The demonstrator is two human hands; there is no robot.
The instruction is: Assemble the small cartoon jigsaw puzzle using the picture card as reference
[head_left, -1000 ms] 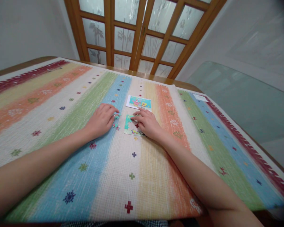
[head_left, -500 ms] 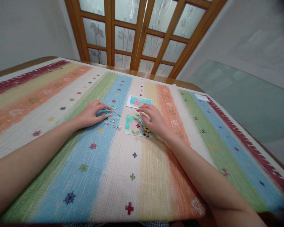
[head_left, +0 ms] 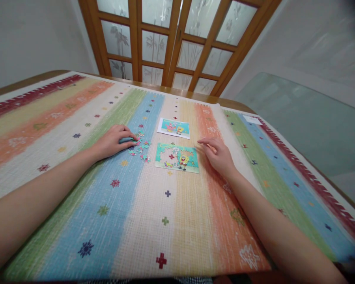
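Resting palm-down, left hand (head_left: 114, 141) touches loose pieces (head_left: 140, 149), right hand (head_left: 217, 154) beside puzzle (head_left: 177, 157).

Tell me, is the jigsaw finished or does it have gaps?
Unfinished: the jigsaw has a hole where the cloth shows, and loose pieces lie by the left hand.

A home: striped tablecloth (head_left: 77, 165), wooden frosted-glass doors (head_left: 171, 43).

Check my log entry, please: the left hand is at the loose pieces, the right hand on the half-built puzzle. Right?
Not quite: the head view shows the right hand on the cloth beside the half-built puzzle, not on it. The rest holds.
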